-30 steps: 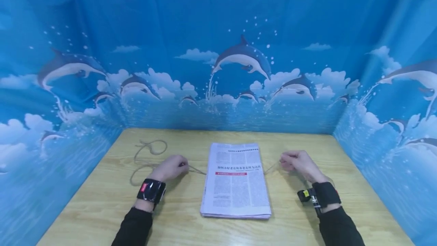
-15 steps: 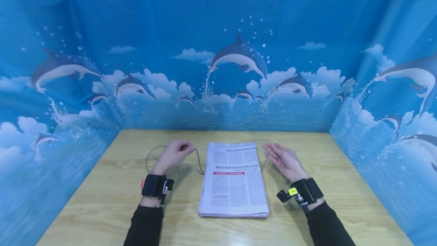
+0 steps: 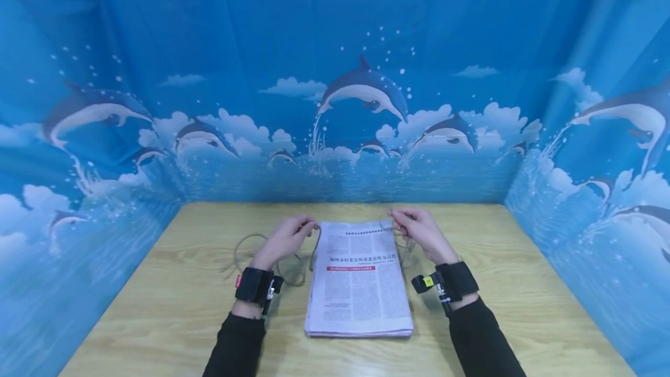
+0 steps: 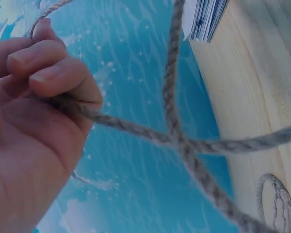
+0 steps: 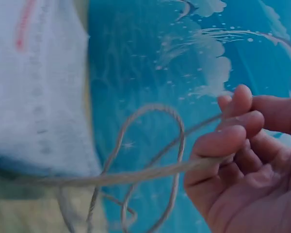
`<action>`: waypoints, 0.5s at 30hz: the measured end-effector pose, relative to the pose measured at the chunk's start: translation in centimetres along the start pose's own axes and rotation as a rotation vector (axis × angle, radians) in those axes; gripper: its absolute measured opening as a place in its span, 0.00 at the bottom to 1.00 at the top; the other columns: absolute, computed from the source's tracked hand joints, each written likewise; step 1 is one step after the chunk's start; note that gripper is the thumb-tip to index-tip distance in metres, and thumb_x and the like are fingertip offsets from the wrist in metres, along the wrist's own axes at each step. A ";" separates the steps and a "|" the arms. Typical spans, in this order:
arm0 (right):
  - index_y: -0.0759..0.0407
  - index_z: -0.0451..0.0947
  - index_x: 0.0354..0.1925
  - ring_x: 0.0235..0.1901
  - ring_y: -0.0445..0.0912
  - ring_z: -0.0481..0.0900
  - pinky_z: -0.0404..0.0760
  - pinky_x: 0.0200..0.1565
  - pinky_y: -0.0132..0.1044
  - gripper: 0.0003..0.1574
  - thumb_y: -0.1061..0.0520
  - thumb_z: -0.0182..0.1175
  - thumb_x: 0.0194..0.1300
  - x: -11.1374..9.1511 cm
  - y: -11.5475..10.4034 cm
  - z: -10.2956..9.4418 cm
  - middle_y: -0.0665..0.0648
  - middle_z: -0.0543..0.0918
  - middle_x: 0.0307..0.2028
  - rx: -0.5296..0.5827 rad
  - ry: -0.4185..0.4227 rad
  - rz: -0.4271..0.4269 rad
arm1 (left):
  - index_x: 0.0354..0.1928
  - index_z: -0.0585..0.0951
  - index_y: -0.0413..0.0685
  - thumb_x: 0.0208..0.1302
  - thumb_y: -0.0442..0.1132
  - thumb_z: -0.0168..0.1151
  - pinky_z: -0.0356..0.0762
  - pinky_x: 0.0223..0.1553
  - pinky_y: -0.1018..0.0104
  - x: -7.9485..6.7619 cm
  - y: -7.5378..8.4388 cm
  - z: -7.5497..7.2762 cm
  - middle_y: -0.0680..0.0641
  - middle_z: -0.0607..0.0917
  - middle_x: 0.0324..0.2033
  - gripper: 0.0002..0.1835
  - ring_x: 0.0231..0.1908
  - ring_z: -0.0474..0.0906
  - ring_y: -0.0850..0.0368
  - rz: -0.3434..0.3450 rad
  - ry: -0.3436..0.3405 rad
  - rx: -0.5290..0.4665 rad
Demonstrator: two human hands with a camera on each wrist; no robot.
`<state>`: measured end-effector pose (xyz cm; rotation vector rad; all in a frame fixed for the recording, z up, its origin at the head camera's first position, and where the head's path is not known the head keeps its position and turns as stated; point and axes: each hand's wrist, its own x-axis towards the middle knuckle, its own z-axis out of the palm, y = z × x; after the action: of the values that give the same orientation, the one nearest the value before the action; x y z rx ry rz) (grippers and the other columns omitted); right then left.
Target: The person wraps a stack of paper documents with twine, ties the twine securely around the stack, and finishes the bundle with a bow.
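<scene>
A stack of folded newspapers (image 3: 361, 292) lies in the middle of the table, with a thin twine (image 3: 316, 249) coming out from under both its sides. At the stack's far left corner, my left hand (image 3: 285, 241) pinches one part of the twine. In the left wrist view, the twine (image 4: 169, 87) crosses itself beside the curled fingers (image 4: 63, 75). My right hand (image 3: 420, 231) holds the other part near the far right corner. Loose loops of twine (image 5: 179, 141) hang beside its fingers (image 5: 223, 141) in the right wrist view.
A wooden table (image 3: 157, 313) fills the lower part of the head view. Behind and on both sides stands a blue curtain (image 3: 262, 34) printed with dolphins. Loose twine trails left of the stack, and a black camera band (image 3: 455, 281) is strapped on each wrist.
Both hands have come inward and away from me, bringing the twine ends from the stack's sides to its far corners. The twine trailing at far left has been drawn closer. The newspapers stay put.
</scene>
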<state>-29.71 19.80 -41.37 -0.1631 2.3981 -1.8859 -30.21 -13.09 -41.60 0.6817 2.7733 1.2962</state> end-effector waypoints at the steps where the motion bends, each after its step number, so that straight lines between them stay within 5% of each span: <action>1: 0.64 0.75 0.59 0.24 0.39 0.67 0.68 0.28 0.32 0.24 0.50 0.51 0.75 0.2 -0.4 0.2 0.51 0.74 0.28 -0.015 -0.007 -0.016 | 0.45 0.82 0.49 0.76 0.44 0.49 0.68 0.26 0.65 0.0 0.1 0.2 0.44 0.81 0.33 0.13 0.26 0.71 0.55 0.010 -0.001 0.009; 6: 0.62 0.76 0.59 0.23 0.41 0.68 0.68 0.27 0.33 0.21 0.52 0.50 0.76 0.6 -2.2 1.9 0.54 0.79 0.31 -0.087 -0.011 -0.090 | 0.43 0.83 0.49 0.74 0.44 0.53 0.66 0.24 0.68 0.3 0.5 1.3 0.45 0.79 0.26 0.11 0.22 0.68 0.59 0.066 0.038 0.022; 15: 0.61 0.79 0.56 0.21 0.43 0.63 0.62 0.26 0.33 0.18 0.56 0.49 0.76 1.1 -1.7 5.7 0.56 0.79 0.30 -0.206 -0.162 -0.087 | 0.43 0.84 0.48 0.73 0.43 0.56 0.76 0.33 0.66 0.9 2.0 2.3 0.48 0.86 0.34 0.10 0.32 0.78 0.58 0.123 0.048 0.040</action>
<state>-29.94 13.74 -41.05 -0.4232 2.5048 -1.5843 -29.82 -9.95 -41.54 0.8467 2.8432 1.2970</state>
